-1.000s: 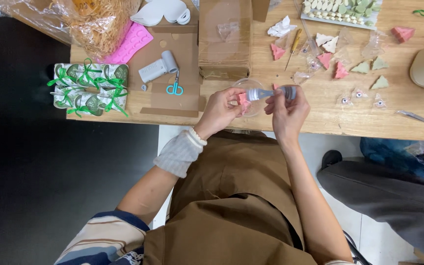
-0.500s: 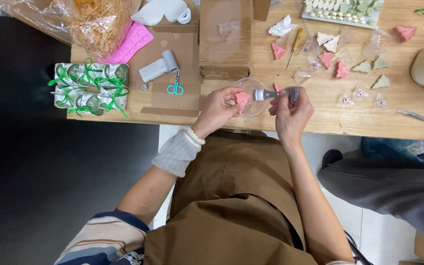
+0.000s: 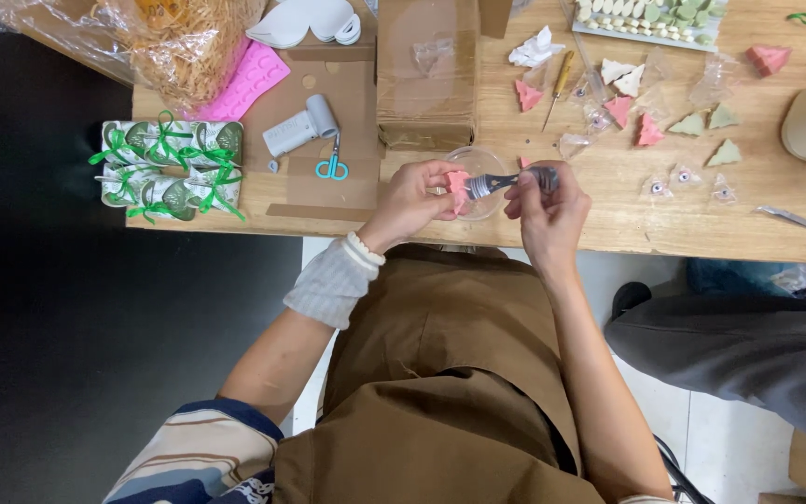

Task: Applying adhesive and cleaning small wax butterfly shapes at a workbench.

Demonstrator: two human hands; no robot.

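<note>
Pink piece (image 3: 459, 184) near table edge (image 3: 608, 245), hand-held.

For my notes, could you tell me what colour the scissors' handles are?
Light blue-turquoise; the scissors lie on the cardboard, clearest in the head view.

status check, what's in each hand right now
Left hand pinching small pink tree-shaped piece. Right hand gripping grey metal-tipped tool against it. Clear round dish underneath, nothing blocking.

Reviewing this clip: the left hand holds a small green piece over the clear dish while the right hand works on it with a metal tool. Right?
Not quite. In the head view the piece in the left hand is pink, not green. The right hand does hold the metal tool over the clear dish.
</note>
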